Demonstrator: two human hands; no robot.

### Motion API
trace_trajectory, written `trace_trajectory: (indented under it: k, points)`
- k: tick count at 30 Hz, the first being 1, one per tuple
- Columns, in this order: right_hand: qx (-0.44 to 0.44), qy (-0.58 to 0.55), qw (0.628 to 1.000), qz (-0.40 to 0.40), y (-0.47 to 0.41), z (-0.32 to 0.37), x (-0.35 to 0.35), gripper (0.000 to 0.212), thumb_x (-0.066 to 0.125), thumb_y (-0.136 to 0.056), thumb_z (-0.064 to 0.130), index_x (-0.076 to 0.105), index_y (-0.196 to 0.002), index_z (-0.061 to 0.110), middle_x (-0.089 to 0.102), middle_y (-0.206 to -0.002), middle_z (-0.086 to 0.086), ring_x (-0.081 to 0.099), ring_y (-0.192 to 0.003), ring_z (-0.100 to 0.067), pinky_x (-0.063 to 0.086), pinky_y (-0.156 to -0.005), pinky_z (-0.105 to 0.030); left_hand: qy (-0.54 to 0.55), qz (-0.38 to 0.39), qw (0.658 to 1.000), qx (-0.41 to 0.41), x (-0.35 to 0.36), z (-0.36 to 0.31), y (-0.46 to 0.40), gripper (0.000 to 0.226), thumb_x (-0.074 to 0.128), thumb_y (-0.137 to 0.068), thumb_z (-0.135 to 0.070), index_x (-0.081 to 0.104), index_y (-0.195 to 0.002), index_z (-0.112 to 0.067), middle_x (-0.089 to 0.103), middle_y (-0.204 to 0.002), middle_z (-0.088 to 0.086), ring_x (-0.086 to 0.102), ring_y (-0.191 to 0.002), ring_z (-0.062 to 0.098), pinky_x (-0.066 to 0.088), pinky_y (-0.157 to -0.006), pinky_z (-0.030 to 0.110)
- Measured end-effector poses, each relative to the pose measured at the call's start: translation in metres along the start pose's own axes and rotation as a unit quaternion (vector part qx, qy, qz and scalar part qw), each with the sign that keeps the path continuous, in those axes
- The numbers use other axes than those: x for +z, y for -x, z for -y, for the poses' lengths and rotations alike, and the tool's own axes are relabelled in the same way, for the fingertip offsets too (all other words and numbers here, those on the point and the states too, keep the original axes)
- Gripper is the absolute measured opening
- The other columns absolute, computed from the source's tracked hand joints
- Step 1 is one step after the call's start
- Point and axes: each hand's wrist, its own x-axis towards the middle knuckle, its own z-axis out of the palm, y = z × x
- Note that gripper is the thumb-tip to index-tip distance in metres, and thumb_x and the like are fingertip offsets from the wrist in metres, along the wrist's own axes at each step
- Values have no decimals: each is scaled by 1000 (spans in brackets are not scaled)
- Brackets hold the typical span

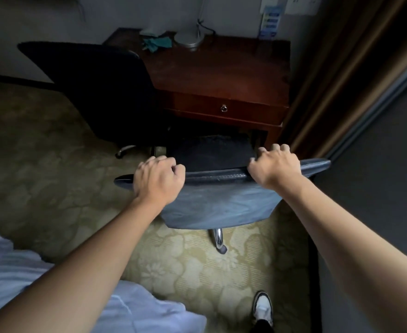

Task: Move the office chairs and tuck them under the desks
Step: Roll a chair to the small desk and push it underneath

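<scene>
A blue-grey office chair (218, 203) stands directly in front of me, its backrest towards me. My left hand (158, 177) grips the left part of the backrest's top edge. My right hand (273, 165) grips the right part of the same edge. The chair's dark seat (209, 152) reaches partly under the front of a dark red wooden desk (224, 75) with one drawer. A second, black office chair (96, 87) stands at the desk's left side, its backrest turned left. One chrome leg with a caster (219, 240) shows below the blue chair.
A brown curtain (337, 87) and a grey wall close off the right. A bed with white sheets (17, 267) fills the lower left. On the desk lie a lamp base (189, 39) and a green cloth (158, 43). My shoe (262, 308) stands on the patterned carpet.
</scene>
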Motion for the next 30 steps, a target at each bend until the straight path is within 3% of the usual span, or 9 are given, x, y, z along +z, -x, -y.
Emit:
trace_trajectory:
  k: [5,10,14,20,25,30]
  points:
    - [21,14,999,-23,17,27,10,50,27,-88,39,55,-119,11,55,-120,-23,45,-113,-39,39,-85,-43,9,10,1000,12,-5,27,-9,36,35,-79,-29,63,-67,-10,69,-81,12,59,-81,35,38,-75,38]
    - [20,-45,985,-167,16,69,14,34,35,-83,33,63,-81,15,64,-89,-9,55,-90,-31,35,-62,-32,14,8,1000,19,-7,58,-50,37,36,-80,-28,66,-68,-9,70,-82,14,60,-80,36,40,-76,40]
    - [21,-72,965,-253,-5,82,11,24,41,-77,27,48,-58,13,58,-64,-3,53,-67,-28,23,-48,-27,40,-20,999,29,-3,65,-83,34,40,-78,-25,60,-56,-10,67,-67,15,60,-67,36,43,-70,39]
    - [10,-82,947,-310,-56,81,4,29,35,-73,27,47,-53,11,52,-55,-1,48,-57,-25,27,-44,-26,63,-55,995,60,7,65,-127,36,36,-77,-28,54,-51,-10,64,-60,11,58,-57,35,40,-61,35]
    - [6,-98,936,-338,-101,101,1,22,41,-69,19,32,-50,15,39,-50,3,36,-52,-21,10,-47,-23,57,-34,996,57,15,77,-169,32,39,-79,-27,56,-56,-11,67,-67,11,59,-66,34,40,-67,37]
    - [-1,-94,935,-343,-159,85,-5,21,38,-70,20,34,-51,13,39,-51,1,38,-50,-25,23,-45,-25,56,-28,997,50,31,58,-214,34,40,-78,-27,63,-60,-8,68,-68,10,60,-67,33,41,-69,37]
